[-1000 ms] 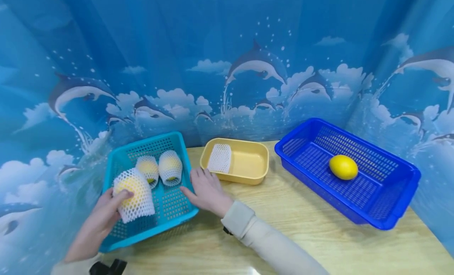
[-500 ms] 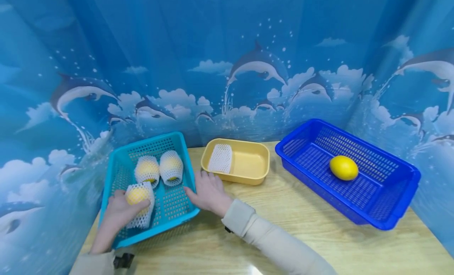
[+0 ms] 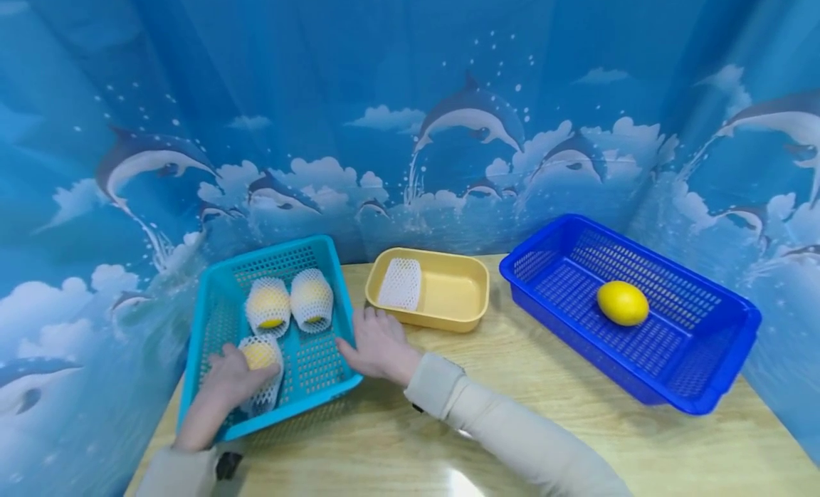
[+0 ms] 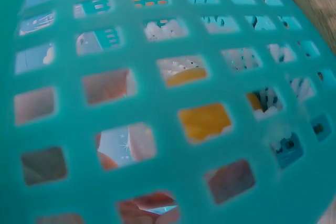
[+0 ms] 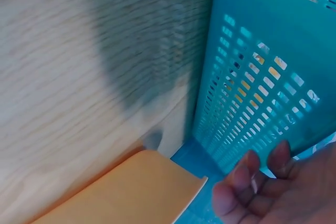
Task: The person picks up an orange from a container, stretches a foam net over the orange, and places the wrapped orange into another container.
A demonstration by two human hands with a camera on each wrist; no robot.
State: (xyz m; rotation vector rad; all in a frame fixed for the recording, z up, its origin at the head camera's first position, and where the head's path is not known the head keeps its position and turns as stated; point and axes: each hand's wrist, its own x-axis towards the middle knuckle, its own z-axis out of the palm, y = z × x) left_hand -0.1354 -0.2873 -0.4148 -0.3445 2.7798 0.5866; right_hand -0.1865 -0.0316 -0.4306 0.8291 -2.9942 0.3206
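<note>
My left hand (image 3: 224,383) is inside the teal basket (image 3: 314,365), near its front left corner. Its fingers and thumb hold a lemon in a white foam net (image 3: 261,356), low against the basket floor. In the left wrist view the lattice wall (image 4: 147,100) fills the frame; yellow fruit (image 4: 205,121) and parts of fingers show through its holes. Behind the held lemon lie two more netted lemons (image 3: 267,305), side by side. My right hand (image 3: 379,347) grips the basket's right rim, thumb on the inner side, bent fingers (image 5: 241,177) outside the wall.
A yellow tray (image 3: 451,325) with a flat white foam net (image 3: 401,283) at its left end stands just right of the basket. Farther right, a dark blue basket (image 3: 570,344) holds one bare lemon (image 3: 623,302). A dolphin-printed curtain (image 3: 384,70) hangs behind the wooden table (image 3: 500,383).
My left hand has lowered the netted lemon from above the basket's left side to the basket floor, shifting slightly right. My right hand has stayed at the rim.
</note>
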